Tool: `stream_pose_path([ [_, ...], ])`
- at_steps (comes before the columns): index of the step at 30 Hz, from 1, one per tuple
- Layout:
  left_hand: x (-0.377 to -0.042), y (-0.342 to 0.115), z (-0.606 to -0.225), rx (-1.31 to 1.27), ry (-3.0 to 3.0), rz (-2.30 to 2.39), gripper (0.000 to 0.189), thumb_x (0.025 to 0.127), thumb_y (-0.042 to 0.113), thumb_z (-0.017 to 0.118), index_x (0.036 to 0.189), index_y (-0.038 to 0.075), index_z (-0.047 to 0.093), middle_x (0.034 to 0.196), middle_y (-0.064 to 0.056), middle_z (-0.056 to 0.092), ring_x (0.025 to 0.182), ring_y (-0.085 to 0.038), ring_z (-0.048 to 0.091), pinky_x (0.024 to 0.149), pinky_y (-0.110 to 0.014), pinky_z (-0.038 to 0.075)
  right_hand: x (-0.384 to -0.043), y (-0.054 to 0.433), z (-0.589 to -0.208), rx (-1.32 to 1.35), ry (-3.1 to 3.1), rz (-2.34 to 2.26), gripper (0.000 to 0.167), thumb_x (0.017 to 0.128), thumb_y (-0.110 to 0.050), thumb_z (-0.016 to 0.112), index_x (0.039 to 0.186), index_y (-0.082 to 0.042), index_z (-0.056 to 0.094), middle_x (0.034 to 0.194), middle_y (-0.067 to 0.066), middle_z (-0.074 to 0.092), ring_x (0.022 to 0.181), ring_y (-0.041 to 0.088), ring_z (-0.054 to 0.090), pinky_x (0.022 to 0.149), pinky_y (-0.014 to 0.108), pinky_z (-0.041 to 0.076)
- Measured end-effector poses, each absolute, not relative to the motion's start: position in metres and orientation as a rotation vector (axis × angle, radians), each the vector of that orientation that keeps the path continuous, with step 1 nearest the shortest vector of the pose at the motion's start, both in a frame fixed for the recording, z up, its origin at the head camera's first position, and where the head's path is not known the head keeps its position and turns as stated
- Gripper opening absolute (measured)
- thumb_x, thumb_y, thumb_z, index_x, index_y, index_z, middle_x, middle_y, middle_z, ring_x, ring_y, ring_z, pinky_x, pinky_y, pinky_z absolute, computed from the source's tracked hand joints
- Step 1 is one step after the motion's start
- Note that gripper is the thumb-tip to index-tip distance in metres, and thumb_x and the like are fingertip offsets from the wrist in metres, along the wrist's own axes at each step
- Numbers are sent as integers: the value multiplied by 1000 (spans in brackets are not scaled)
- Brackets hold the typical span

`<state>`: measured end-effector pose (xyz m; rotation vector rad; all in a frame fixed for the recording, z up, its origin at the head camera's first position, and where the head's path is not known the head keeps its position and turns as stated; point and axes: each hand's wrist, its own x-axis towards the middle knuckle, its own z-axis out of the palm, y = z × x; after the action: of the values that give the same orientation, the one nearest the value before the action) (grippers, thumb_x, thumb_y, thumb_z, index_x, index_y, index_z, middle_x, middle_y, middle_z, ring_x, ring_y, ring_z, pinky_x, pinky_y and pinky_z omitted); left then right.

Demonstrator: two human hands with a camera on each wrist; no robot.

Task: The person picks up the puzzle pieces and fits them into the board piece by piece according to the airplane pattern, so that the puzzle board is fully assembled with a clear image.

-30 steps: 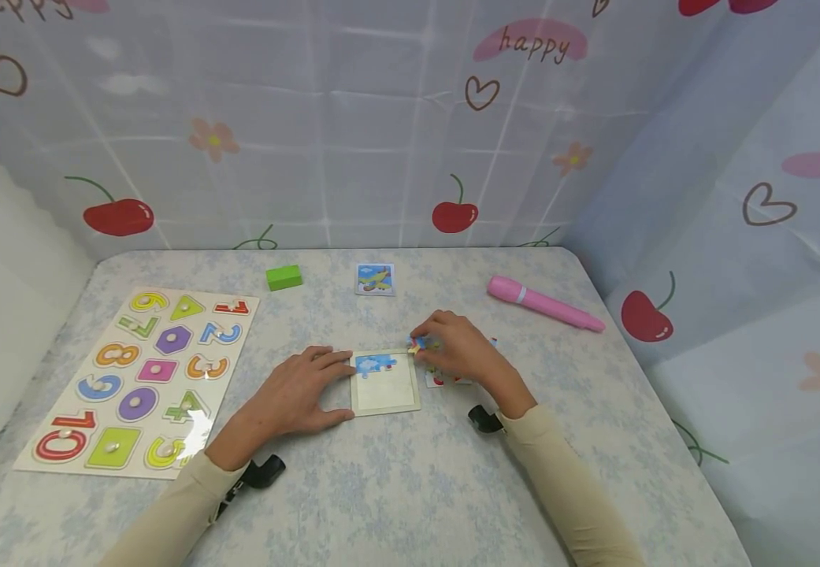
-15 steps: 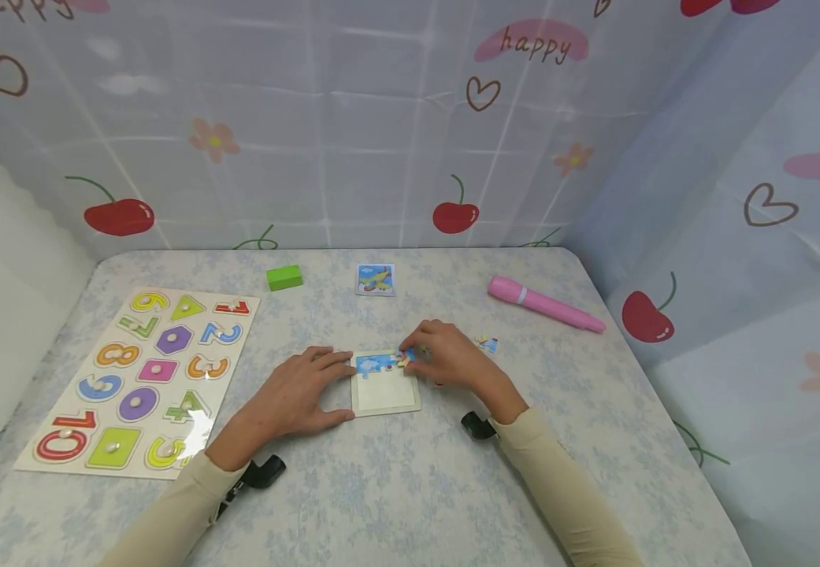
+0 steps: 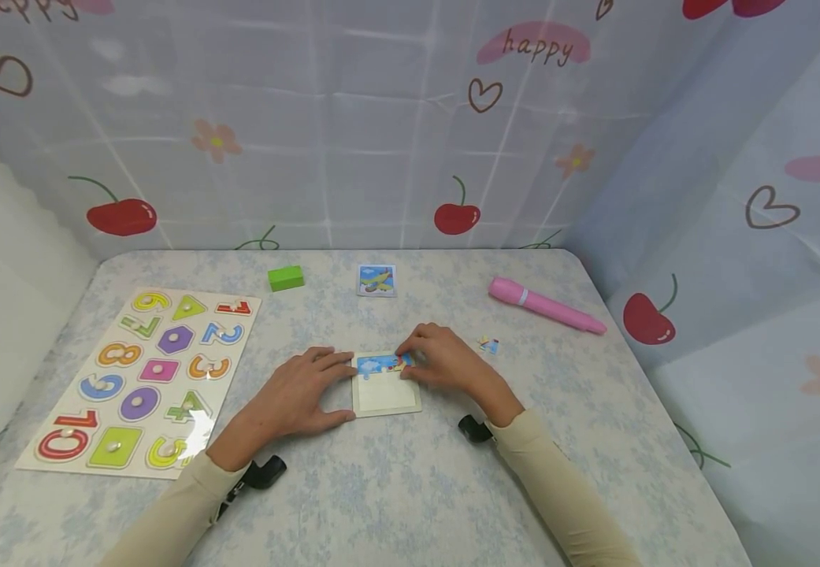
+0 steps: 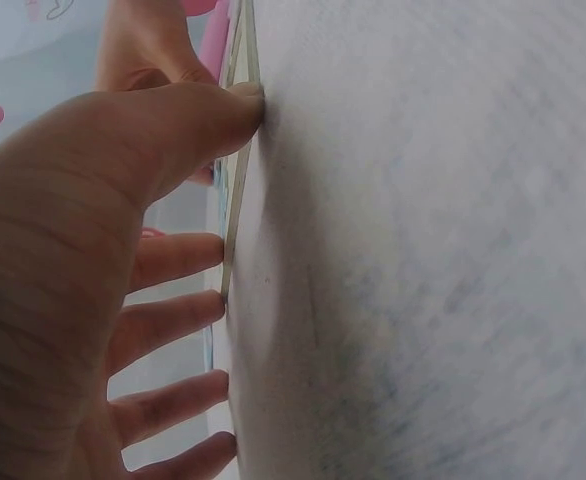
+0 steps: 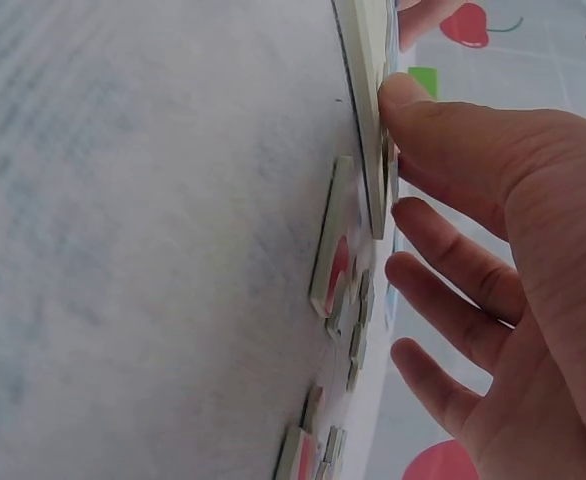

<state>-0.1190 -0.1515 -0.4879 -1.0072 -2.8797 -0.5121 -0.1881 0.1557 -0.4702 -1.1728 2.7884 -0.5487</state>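
A square cream puzzle tray (image 3: 387,398) lies flat on the table. Blue sky jigsaw pieces (image 3: 374,365) sit along its far side. My left hand (image 3: 299,394) rests at the tray's left edge; thumb and fingertips touch the rim, fingers fairly straight in the left wrist view. At the tray's far right corner my right hand (image 3: 448,366) pinches a jigsaw piece (image 3: 401,363) between thumb and forefinger, pressed against the tray. That piece is partly hidden by the fingers. Several loose jigsaw pieces (image 5: 333,250) lie beside the tray in the right wrist view, mostly hidden by my hand from above.
A loose piece (image 3: 489,345) shows right of my hand. Behind the tray lie a small airplane picture card (image 3: 376,280) and a green block (image 3: 285,278). A pink pen-shaped object (image 3: 547,305) lies at back right, a number and shape board (image 3: 147,382) at left.
My right hand has brought the jigsaw piece leftward and down into the tray's far right corner, beside the sky pieces. The left hand has stayed at the tray's edge.
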Motion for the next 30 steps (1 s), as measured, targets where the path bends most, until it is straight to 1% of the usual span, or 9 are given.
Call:
stream_pose_path([
  [11,-119,-152,-488,-1006,-2874,-509,69,90,58,82,145,18,69,157,-5,59,144,-35,53,103,-60,53,-188,155,-470,-1213,2782,-561,32,93,-28,88,120,-12,81,111,3,71,103,20,66,92,38,55],
  [18,-119,-152,-487,-1005,-2868,-512,69,90,58,83,145,18,69,157,-5,59,144,-35,53,103,-60,53,-188,154,-470,-1249,2780,-569,28,94,-28,88,117,-14,81,108,3,71,99,20,66,89,38,55],
  [25,-119,-151,-487,-1009,-2869,-511,69,90,58,83,145,18,69,157,-5,59,144,-35,53,103,-60,53,-187,153,-470,-1212,2788,-549,26,93,-30,88,114,-16,82,109,2,71,102,20,64,93,43,53],
  [30,-119,-151,-488,-1004,-2872,-520,69,90,58,83,144,18,69,157,-5,59,144,-35,53,104,-60,53,-187,155,-469,-1173,2803,-528,28,92,-32,89,116,-17,83,111,1,72,104,20,65,93,42,54],
])
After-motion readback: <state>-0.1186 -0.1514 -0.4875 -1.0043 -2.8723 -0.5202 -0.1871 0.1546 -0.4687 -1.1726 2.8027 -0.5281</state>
